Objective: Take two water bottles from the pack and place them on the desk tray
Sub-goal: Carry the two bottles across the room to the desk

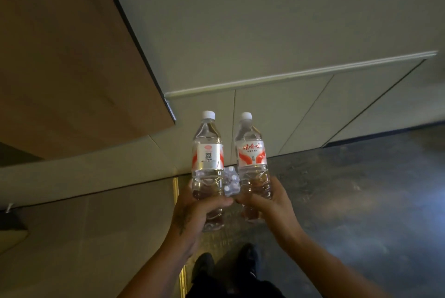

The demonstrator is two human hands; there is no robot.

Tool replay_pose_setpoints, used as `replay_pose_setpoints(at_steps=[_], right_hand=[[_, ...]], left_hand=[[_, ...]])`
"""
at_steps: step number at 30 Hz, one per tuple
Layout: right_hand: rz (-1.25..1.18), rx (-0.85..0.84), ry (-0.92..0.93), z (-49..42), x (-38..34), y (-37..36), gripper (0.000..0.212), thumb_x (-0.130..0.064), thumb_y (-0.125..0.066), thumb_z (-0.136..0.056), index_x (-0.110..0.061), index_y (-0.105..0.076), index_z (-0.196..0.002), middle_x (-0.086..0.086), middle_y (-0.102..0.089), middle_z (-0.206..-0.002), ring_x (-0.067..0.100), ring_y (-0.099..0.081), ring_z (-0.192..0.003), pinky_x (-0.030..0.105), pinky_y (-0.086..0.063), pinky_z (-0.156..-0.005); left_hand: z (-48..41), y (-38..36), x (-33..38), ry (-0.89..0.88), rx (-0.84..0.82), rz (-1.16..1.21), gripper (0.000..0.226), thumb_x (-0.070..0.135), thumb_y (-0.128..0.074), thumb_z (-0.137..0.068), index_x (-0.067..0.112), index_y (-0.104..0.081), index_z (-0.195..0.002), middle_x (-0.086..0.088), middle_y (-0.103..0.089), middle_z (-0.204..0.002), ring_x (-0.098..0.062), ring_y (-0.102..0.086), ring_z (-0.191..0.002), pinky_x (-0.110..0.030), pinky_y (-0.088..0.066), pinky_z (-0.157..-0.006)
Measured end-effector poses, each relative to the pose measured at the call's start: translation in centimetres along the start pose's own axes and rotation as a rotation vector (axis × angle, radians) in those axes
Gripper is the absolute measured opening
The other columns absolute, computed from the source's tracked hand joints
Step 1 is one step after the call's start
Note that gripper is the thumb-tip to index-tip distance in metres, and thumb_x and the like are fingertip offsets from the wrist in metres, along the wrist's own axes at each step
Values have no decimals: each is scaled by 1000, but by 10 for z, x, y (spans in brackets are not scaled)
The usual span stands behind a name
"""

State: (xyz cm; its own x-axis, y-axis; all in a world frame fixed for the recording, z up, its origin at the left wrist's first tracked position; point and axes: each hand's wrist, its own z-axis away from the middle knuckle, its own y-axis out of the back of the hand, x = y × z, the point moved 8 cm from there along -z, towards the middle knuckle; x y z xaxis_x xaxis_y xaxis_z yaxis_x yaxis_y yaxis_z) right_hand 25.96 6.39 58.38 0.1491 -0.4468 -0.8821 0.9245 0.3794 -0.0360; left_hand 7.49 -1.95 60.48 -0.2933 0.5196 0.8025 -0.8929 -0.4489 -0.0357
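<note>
Two clear water bottles with white caps and red-and-white labels stand upright in the air in front of me. My left hand (192, 211) grips the lower half of the left bottle (207, 153). My right hand (267, 203) grips the lower half of the right bottle (251, 150). The bottles are side by side, a small gap apart. Between them, down on the floor, I see part of the plastic-wrapped pack (230, 183) with white caps showing. No desk tray is in view.
A brown wooden panel (72, 68) juts out at the upper left, with a sharp corner near the left bottle's cap. A pale wall with a ledge (289, 76) runs behind. The floor is dark stone (361, 201) at right. My feet (226, 264) show below.
</note>
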Motion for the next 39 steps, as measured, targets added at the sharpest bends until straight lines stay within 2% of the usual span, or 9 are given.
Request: replay_pose_setpoints(at_steps=[4,8,13,16,19,22,27,32,39], right_hand=[[-34,97,28,33,0,12,57,-18,-84,-71,-13,-60,-123,22,-73,-107,16,-75,-69,26,-63,-62],[-130,290,53,81,16,30,71,-33,-86,-60,-20,-59,-124,15,-75,-110,15,-81,-80,21,-63,-64],[-260,550,60,153,50,48,75,-40,-85,-56,-28,-58,-125,9,-74,-116,14,-80,-89,20,-63,-65],[-318,719,61,202,75,58,87,-48,-84,-52,-23,-57,-131,11,-73,-123,23,-78,-99,28,-65,-74],[-368,879,71,256,95,65,89,-49,-85,-52,-19,-58,-130,10,-73,-120,17,-80,-91,24,-65,-69],[-426,1025,76,308,115,71,85,-48,-85,-50,-17,-59,-125,11,-73,-112,7,-80,-78,18,-62,-60],[-526,1219,57,384,152,82,80,-46,-86,-50,-19,-62,-120,13,-77,-111,14,-81,-80,21,-63,-61],[-603,1325,55,436,183,102,81,-45,-86,-48,-20,-62,-121,13,-77,-112,14,-82,-80,21,-63,-60],[-631,1324,50,475,210,141,82,-47,-87,-46,-24,-61,-120,8,-78,-113,14,-82,-84,21,-64,-61]], left_hand=[[13,-19,7,-28,-118,-69,91,39,-95,-51,24,-66,-136,-9,-81,-120,-35,-75,-109,-46,-60,-77],[26,-38,7,-18,-269,-131,105,41,-92,-41,29,-60,-140,-7,-78,-121,-31,-74,-108,-46,-62,-78],[48,-70,-11,8,-511,-303,78,29,-90,-54,22,-68,-128,-5,-83,-105,-26,-79,-97,-36,-62,-66],[71,-97,-24,21,-685,-392,57,22,-90,-57,19,-72,-111,0,-83,-82,-17,-82,-75,-34,-66,-61],[103,-126,-41,45,-852,-461,63,17,-96,-56,13,-70,-113,-2,-82,-79,-23,-78,-70,-35,-66,-61],[135,-154,-61,63,-961,-528,74,20,-94,-51,6,-69,-119,-16,-82,-93,-39,-75,-86,-39,-64,-62],[190,-196,-99,71,-1110,-658,75,31,-94,-46,13,-69,-114,-7,-80,-91,-29,-77,-85,-39,-59,-64],[239,-235,-134,96,-1210,-727,60,17,-87,-56,8,-67,-111,-12,-74,-95,-29,-70,-84,-40,-56,-67],[285,-285,-167,77,-1234,-750,83,27,-91,-42,-4,-65,-115,-29,-74,-100,-40,-72,-86,-52,-59,-78]])
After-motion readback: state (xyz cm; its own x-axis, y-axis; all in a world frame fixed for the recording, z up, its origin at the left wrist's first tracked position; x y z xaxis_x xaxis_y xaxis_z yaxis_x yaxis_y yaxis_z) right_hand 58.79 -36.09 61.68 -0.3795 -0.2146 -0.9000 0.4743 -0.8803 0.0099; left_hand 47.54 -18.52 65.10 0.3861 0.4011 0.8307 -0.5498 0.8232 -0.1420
